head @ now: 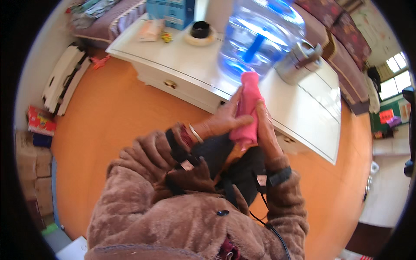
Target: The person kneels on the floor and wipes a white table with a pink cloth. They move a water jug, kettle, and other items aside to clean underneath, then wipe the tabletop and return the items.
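A pink cloth [248, 104], folded into a long narrow bundle, is between my two hands above the near edge of a white table [182, 61]. My left hand [222, 120], with a bangle at the wrist, presses its left side, thumb lying across the front. On the other side my right hand [267, 125] lies along the bundle with its fingers pointing away from me. Just beyond the cloth's far end stands a large clear blue water jug [239, 52]. To the jug's right is a grey metallic container [289, 66], its details blurred.
A blue box [178, 14], a tissue packet [151, 31], a small yellow item [166, 37] and a black cup [200, 30] on a round pale dish [200, 40] occupy the table's left part. Sofas flank it. Cardboard boxes [27, 159] line the left wall. A black cable [276, 232] hangs by my right sleeve.
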### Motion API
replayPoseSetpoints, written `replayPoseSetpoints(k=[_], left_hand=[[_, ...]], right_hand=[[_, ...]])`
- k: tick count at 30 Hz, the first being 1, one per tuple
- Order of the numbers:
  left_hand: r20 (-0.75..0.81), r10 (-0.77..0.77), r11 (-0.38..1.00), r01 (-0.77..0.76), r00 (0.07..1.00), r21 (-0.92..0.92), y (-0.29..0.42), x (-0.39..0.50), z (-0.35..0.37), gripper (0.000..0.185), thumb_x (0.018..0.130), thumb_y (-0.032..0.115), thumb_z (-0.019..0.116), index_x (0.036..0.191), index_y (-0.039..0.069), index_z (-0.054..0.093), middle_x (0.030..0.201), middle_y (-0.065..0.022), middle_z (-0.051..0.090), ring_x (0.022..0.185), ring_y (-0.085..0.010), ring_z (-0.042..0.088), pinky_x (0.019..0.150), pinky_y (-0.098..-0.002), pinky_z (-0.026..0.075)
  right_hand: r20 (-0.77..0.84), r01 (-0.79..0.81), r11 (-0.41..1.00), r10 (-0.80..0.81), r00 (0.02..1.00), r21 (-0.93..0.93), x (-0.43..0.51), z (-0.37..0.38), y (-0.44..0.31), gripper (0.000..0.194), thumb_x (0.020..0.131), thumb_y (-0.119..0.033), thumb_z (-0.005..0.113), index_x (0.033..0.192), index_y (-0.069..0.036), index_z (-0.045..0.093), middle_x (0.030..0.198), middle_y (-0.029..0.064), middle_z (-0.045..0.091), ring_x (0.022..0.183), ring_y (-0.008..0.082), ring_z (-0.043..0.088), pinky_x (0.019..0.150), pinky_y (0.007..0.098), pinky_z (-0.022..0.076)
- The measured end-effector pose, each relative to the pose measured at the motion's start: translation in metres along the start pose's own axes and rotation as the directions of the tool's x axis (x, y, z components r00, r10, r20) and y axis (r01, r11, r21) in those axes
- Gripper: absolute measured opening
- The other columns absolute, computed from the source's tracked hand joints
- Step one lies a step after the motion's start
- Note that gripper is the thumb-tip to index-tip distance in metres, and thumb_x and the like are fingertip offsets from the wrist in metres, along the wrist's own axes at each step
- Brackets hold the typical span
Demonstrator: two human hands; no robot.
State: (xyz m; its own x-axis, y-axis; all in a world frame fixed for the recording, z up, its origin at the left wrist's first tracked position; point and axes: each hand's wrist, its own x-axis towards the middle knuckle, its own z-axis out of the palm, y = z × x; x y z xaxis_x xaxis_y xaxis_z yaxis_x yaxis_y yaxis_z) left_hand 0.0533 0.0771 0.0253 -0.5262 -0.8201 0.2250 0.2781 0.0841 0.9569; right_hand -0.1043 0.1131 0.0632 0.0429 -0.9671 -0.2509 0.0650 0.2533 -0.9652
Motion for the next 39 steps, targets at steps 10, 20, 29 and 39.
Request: replayPoseSetpoints(k=[10, 20, 29, 39], left_hand=[[-0.4, -0.114, 0.832, -0.133, 0.909, -0.539, 0.039, -0.025, -0.076, 0.047, 0.087, -0.006, 0.053, 0.134, 0.002, 0.05, 0.118, -0.0084, 0.062, 0.1, -0.0151, 0.063, 0.084, -0.0274, 0.055], [-0.185, 0.352, 0.127, 0.149, 0.918, 0.981, 0.058, 0.013, -0.217, 0.057, 0.09, 0.031, 0.054, 0.142, 0.008, 0.047, 0.143, -0.0243, 0.047, 0.135, -0.0397, 0.041, 0.115, -0.0446, 0.029], [-0.068, 0.244, -0.046, 0.081, 0.967, 0.996, -0.009, 0.027, -0.149, 0.075, 0.083, 0.046, 0.068, 0.145, 0.011, 0.044, 0.149, -0.0207, 0.039, 0.137, -0.0426, 0.036, 0.115, -0.0508, 0.027], [-0.316, 0.182, -0.12, 0.34, 0.931, 0.933, 0.001, 0.059, -0.178, 0.065, 0.086, 0.052, 0.061, 0.142, 0.022, 0.05, 0.151, -0.0174, 0.038, 0.139, -0.0469, 0.03, 0.111, -0.0645, 0.023]], right_hand=[[0.538, 0.395, 0.915, -0.293, 0.79, -0.082, 0.011, 0.084, -0.046, 0.068, 0.106, -0.051, 0.024, 0.15, 0.0, 0.033, 0.154, 0.0144, 0.034, 0.139, 0.0231, 0.036, 0.116, 0.0374, 0.0271], [0.1, 0.373, 0.35, -0.6, 0.793, -0.859, 0.027, -0.042, 0.0, 0.019, 0.095, -0.012, 0.058, 0.109, -0.003, 0.067, 0.118, 0.0164, 0.064, 0.122, 0.0355, 0.053, 0.106, 0.0433, 0.0391], [-0.158, -0.093, 0.14, -0.595, 0.788, -0.986, 0.04, -0.143, 0.057, 0.039, 0.097, -0.023, 0.053, 0.133, -0.009, 0.052, 0.147, 0.0149, 0.043, 0.139, 0.0383, 0.032, 0.115, 0.052, 0.023], [-0.194, -0.098, 0.195, -0.575, 0.795, -0.976, 0.04, -0.146, 0.056, 0.041, 0.095, -0.023, 0.055, 0.134, -0.009, 0.052, 0.147, 0.0138, 0.044, 0.14, 0.0375, 0.032, 0.115, 0.0504, 0.0231]])
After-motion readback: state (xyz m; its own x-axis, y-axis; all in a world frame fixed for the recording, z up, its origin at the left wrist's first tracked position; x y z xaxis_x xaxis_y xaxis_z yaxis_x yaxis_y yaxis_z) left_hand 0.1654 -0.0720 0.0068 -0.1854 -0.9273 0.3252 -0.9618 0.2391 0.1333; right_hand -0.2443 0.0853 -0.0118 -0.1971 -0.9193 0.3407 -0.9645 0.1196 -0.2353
